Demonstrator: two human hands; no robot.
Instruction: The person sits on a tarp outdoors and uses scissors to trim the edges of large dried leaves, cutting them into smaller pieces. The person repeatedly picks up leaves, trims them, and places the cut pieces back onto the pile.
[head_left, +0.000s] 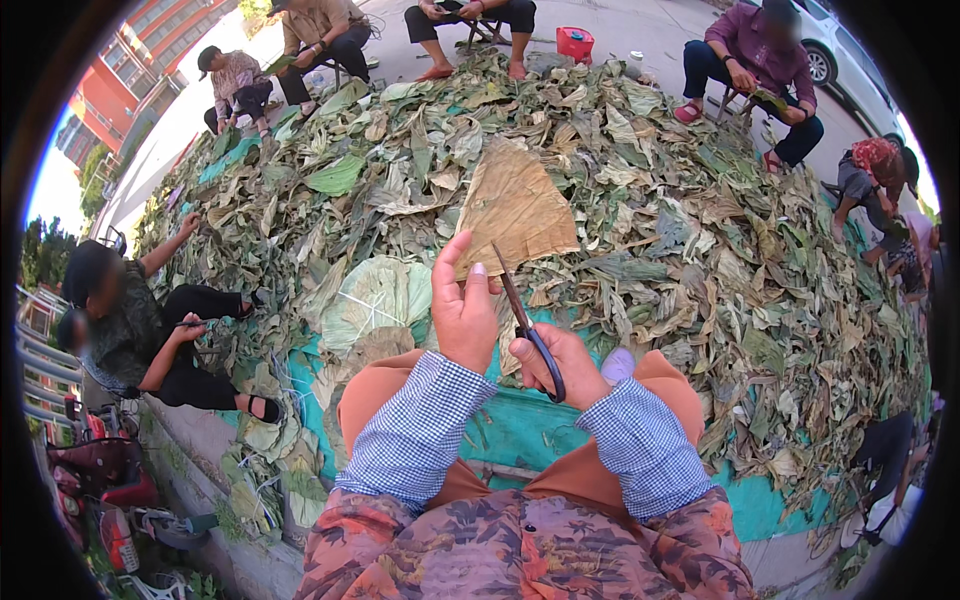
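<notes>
A dried brown leaf (520,205), fan-shaped with a cut-looking lower edge, is pinched at its lower left corner by my left hand (465,322). My right hand (568,362) has its fingers in the dark handles of a pair of scissors (516,300). The scissors point up and slightly left, their tips close to the leaf's lower edge. From this view I cannot tell whether the blades touch the leaf. Beyond both hands spreads a large heap of dry green and brown leaves (680,250).
A bundle of pale green leaves (370,300) tied with white string lies left of my hands. Green sheeting (520,425) shows under the heap. Several people sit around it, one at the left (140,310). A red container (574,45) stands at the far side.
</notes>
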